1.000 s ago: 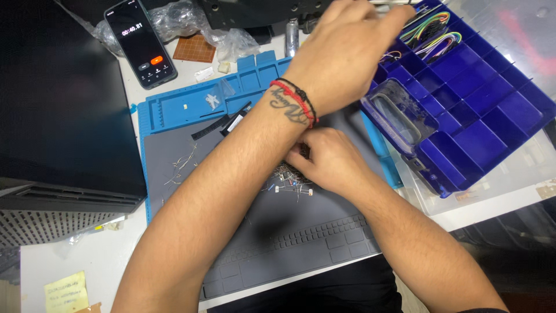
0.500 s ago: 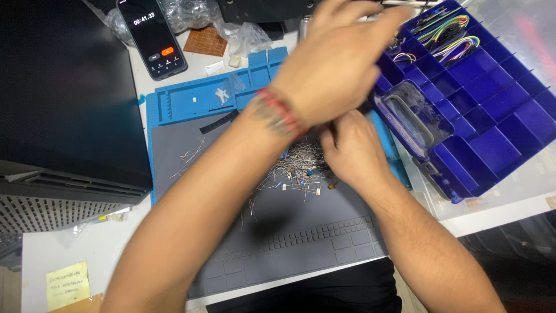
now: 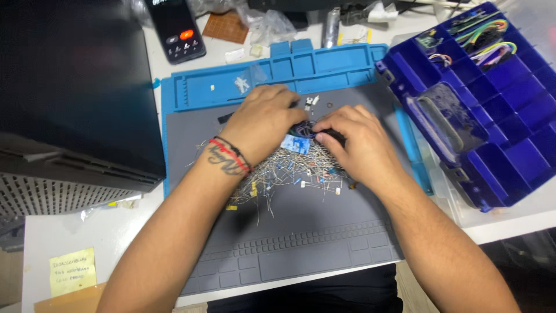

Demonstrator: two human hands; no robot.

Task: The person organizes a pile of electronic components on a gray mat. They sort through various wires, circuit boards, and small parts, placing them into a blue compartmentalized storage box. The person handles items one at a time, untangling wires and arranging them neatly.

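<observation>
Resistors (image 3: 289, 168) lie heaped on the grey work mat (image 3: 301, 243), with a small blue component (image 3: 294, 144) between both hands. Left hand (image 3: 263, 124) rests palm-down on the heap, fingers curled; right hand (image 3: 356, 142) pinches something dark beside it. Blue compartment box (image 3: 492, 110) stands open at right on the desk.

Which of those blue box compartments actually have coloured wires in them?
Only the far-corner compartments of the blue organiser box, where the coloured jumper wires lie. The compartments nearer the person look empty.
</observation>
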